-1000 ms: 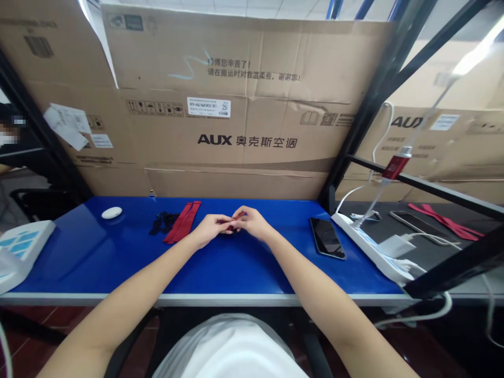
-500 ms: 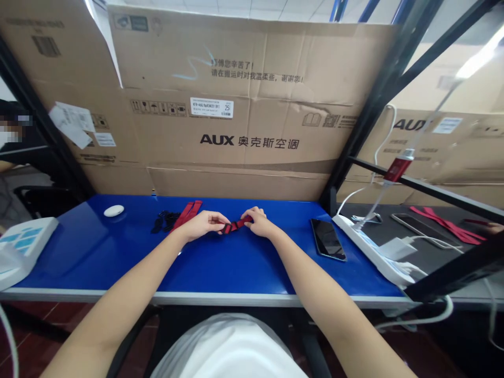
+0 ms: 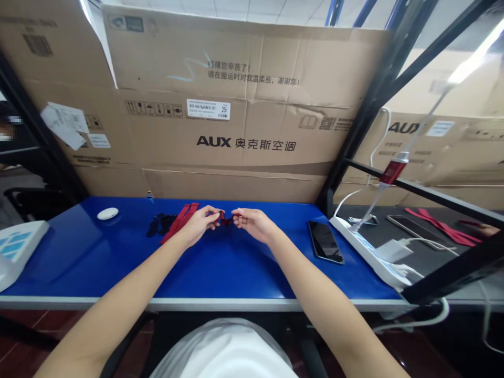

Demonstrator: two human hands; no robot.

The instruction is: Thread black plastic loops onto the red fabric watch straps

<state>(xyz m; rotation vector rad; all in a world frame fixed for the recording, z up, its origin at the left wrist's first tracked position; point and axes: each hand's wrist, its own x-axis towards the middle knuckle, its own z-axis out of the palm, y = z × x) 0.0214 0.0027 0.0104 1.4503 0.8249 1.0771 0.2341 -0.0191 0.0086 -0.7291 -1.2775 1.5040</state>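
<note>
Between my hands, just above the blue table [image 3: 236,273], hangs a short red strap with black fittings [image 3: 226,220]. My left hand [image 3: 202,223] pinches its left end, where a black piece shows by the fingertips. At the other end, my right hand [image 3: 252,221] has thumb and fingers closed on the strap, the palm turned partly inward. Part of the strap is hidden by my fingers. Left of my left hand lie several flat red straps [image 3: 180,221] and a small pile of black plastic parts [image 3: 160,224].
A dark phone [image 3: 325,241] lies to the right, beside a white power strip [image 3: 372,254] with cables. A white oval object [image 3: 107,213] sits at the back left. Cardboard panels [image 3: 244,173] wall the rear. A co-worker's hand [image 3: 488,231] shows at far right.
Both hands have turned and drawn a little closer together, bending the strap between them. My right hand has rolled so its fingers now point left. The view has shifted slightly.
</note>
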